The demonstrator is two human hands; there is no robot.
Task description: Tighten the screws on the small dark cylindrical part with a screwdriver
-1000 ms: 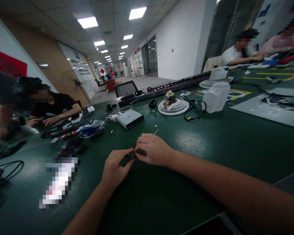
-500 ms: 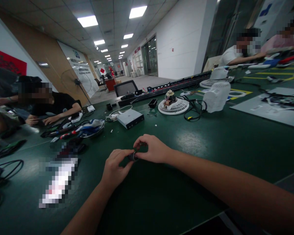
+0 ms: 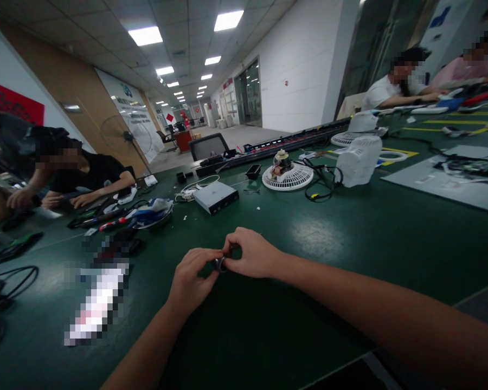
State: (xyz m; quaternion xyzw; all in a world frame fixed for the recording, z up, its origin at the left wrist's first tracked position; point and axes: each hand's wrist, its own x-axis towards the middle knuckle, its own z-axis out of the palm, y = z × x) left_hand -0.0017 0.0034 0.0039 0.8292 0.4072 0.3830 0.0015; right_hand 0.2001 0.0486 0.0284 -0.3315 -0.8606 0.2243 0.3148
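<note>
Between my two hands is a small dark round part [image 3: 219,264] with a shiny rim, held above the green table [image 3: 309,325]. My left hand [image 3: 193,279] grips it from the left between thumb and fingertips. From the right, my right hand [image 3: 252,253] closes its thumb and index finger at the part's rim, the fingers curled into a ring. The part is small and partly covered by the fingertips, so its details cannot be made out.
Beyond my hands lie a silver box [image 3: 215,196], a small black tray [image 3: 254,171], a white fan grille with a motor [image 3: 288,176] and a white housing [image 3: 358,161]. Tools and a blue cloth [image 3: 151,212] are at left. People sit at both sides.
My right hand has come slightly down, and its index finger has moved from above the part to its rim. At the far left, another person's hand has shifted to the right.
</note>
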